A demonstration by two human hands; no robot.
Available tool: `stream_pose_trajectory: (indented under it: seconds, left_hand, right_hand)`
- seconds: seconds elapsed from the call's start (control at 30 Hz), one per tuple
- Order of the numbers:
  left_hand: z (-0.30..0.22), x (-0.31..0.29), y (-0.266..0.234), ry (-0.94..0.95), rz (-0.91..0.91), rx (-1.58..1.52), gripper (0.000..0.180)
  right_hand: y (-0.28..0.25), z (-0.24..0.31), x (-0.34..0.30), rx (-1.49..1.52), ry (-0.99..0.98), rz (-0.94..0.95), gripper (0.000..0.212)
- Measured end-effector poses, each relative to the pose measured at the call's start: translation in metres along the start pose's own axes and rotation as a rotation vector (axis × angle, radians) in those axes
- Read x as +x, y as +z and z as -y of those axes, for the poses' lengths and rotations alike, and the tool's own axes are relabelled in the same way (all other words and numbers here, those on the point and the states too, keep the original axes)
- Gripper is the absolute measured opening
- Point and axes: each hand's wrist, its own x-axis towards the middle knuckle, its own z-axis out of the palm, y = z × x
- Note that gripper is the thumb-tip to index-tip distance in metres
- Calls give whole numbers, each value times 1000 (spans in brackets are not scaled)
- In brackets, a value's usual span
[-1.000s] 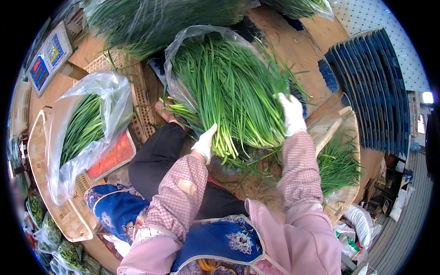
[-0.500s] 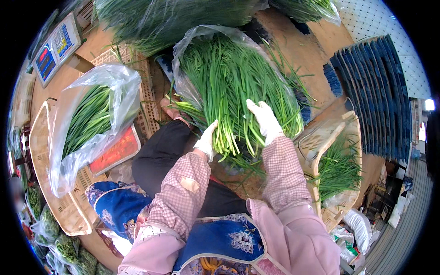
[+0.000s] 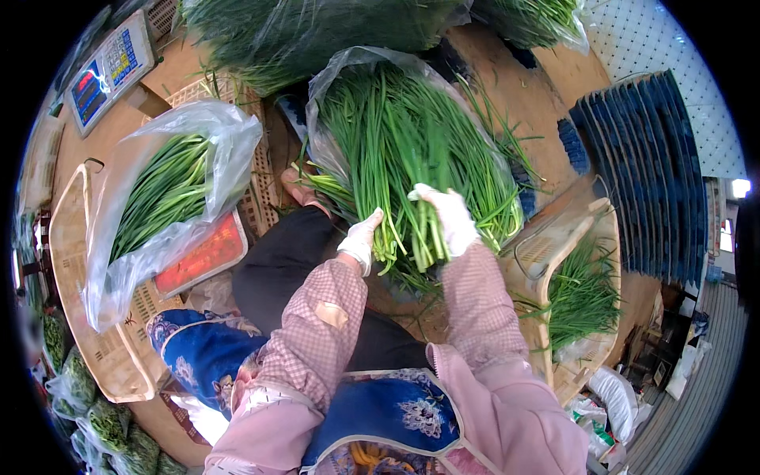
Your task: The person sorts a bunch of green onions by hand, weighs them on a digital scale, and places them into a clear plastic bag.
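A large heap of garlic chives (image 3: 372,134) lies before me in an open clear plastic bag (image 3: 321,99), pale ends toward me. My right hand (image 3: 450,220), in a white glove, is closed around a bunch of these chives (image 3: 426,237), whose cut ends hang below the fingers. Beside the left edge of the pale ends rests my gloved left hand (image 3: 362,241), thumb up against the stalks. Its other fingers are mostly hidden, so their grip cannot be made out.
To the left, a bag of chives (image 3: 154,194) sits in a tan plastic crate (image 3: 79,229) beside a red tray (image 3: 206,257). A digital scale (image 3: 111,71) stands behind. At right are another crate with loose chives (image 3: 586,297) and a ridged dark blue stack (image 3: 645,170).
My right hand has closed around a bunch of chives and shifted slightly left and down with it. The left hand stays beside the stalk ends, nearly in place.
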Motion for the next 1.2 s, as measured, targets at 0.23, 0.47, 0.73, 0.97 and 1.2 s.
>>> stream_pose_trajectory:
  seconds: [0.23,0.47,0.73,0.97,1.2]
  left_hand:
    - [-1,0,0,-47,3,-183,30]
    - [0,-1,9,-77,20,-143,39]
    - [-13,-5,-6,-46,2,-176,52]
    - [-38,-23,-11,-73,131,-213,50]
    - [-35,-20,-21,116,45,-248,52]
  right_hand:
    - [-123,121,-110,21,-156,-452,39]
    - [-387,102,-231,-741,-73,-1031,52]
    - [-181,80,-169,-886,-305,-579,36]
    - [-26,-58,-50,-114,594,409,93]
    - [47,-77,-30,504,232,346,29]
